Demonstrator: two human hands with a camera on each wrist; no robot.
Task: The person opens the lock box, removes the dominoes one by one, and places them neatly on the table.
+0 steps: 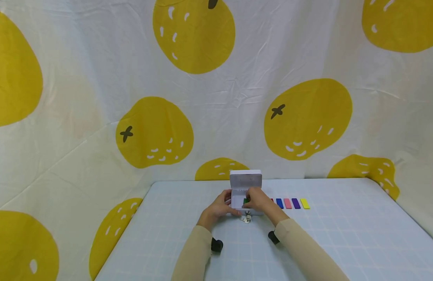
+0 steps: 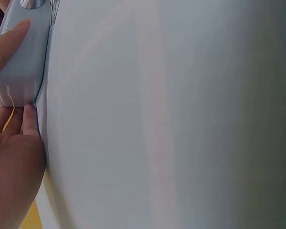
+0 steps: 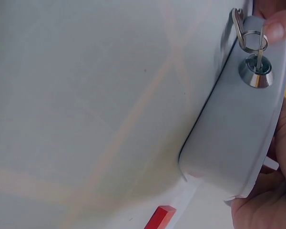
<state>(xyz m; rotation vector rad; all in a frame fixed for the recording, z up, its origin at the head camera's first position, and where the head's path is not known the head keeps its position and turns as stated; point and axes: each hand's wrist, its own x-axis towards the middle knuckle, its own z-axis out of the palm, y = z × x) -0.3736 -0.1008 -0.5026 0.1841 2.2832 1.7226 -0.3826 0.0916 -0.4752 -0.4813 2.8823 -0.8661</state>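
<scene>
A small white metal cash box (image 1: 256,213) stands on the table with its lid (image 1: 246,180) raised. My left hand (image 1: 220,207) grips its left end, thumb on the front wall and fingers at the side; the left wrist view shows the same hold on the box (image 2: 26,62). Reaching inside, my right hand (image 1: 259,199) has its fingers curled at a green block (image 1: 245,201), pinching it and partly covering it. A key sits in the front lock (image 3: 256,74), with a second key on its ring.
Right of the box lies a row of flat blocks: red (image 1: 271,200), mostly behind my right hand, then blue (image 1: 279,203), pink (image 1: 287,203), purple (image 1: 295,203) and yellow (image 1: 305,203). A fruit-patterned cloth (image 1: 230,128) hangs behind the table (image 1: 343,226).
</scene>
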